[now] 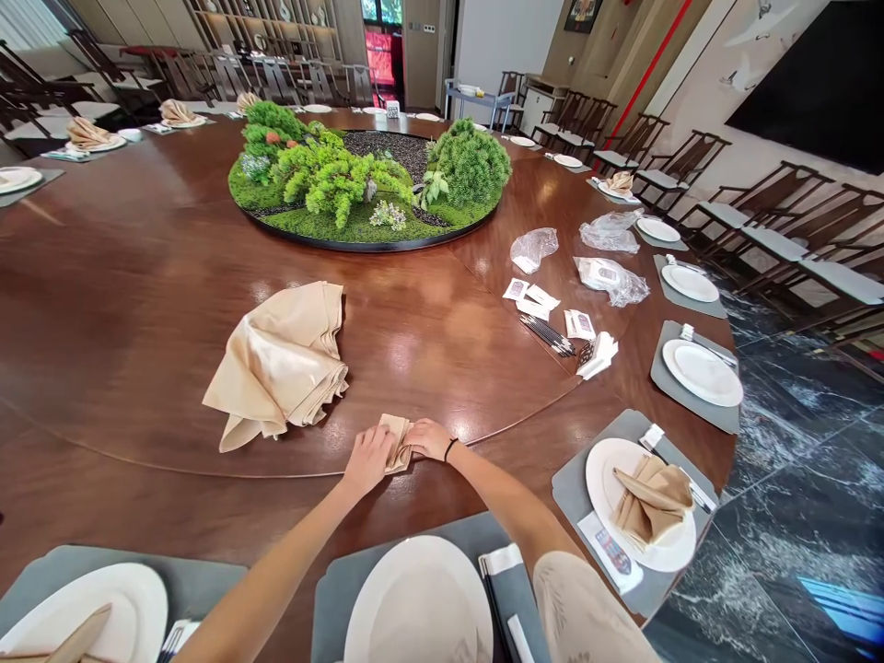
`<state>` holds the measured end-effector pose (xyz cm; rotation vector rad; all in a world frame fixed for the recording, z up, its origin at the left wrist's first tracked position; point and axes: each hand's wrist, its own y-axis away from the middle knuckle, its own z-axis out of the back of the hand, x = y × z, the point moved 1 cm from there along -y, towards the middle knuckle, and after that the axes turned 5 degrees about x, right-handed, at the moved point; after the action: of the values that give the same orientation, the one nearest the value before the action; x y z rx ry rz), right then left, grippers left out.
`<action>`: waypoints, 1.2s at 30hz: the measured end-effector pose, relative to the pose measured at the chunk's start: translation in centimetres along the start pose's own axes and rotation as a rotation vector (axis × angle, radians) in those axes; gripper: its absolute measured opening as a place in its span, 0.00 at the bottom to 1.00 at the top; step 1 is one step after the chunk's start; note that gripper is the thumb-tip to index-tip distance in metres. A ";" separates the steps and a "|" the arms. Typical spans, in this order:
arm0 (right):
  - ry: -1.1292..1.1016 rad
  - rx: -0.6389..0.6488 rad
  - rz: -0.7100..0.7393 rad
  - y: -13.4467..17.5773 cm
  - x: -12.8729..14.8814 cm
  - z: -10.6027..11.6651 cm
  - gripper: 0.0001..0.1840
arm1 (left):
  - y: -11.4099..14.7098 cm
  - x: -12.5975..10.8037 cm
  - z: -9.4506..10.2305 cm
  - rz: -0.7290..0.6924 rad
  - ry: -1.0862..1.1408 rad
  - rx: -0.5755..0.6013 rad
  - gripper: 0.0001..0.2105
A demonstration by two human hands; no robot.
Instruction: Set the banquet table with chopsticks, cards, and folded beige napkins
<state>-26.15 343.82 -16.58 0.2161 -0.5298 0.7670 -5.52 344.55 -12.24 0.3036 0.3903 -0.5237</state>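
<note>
Between my hands on the brown table is a beige cloth napkin (395, 425), folded into a narrow, pleated strip. My left hand (370, 458) presses on its left side, the fingers bent over the cloth. From the right, my right hand (429, 440) pinches the napkin's other edge, with a dark band on that wrist. A loose stack of beige napkins (280, 354) lies to the left, beyond my left hand. Directly below my arms, a white plate (421, 603) rests on a grey placemat (331, 612).
A round planter of moss and small shrubs (387, 189) occupies the table's middle. Plastic bags (611, 278), small packets (537, 300) and dark sticks (547, 335) lie at right. A folded napkin (653, 502) stands on the right-hand plate (600, 470). Chairs (787, 221) line the wall.
</note>
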 end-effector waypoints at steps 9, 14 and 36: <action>-0.106 -0.074 -0.222 -1.2 -0.2 -0.2 0.11 | -3.2 -1.1 1.9 0.174 -0.290 0.224 0.17; -0.034 -0.063 -0.367 -3.2 -0.3 -0.7 0.11 | -3.8 -0.1 2.5 0.206 -0.275 0.279 0.24; -0.017 -0.026 -0.959 -8.2 3.4 0.5 0.08 | -2.2 -2.5 3.1 0.306 -0.289 0.070 0.10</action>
<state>-18.49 339.83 -14.35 0.4096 -0.3851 -0.1752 -7.78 342.63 -8.84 0.3423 0.0429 -0.2748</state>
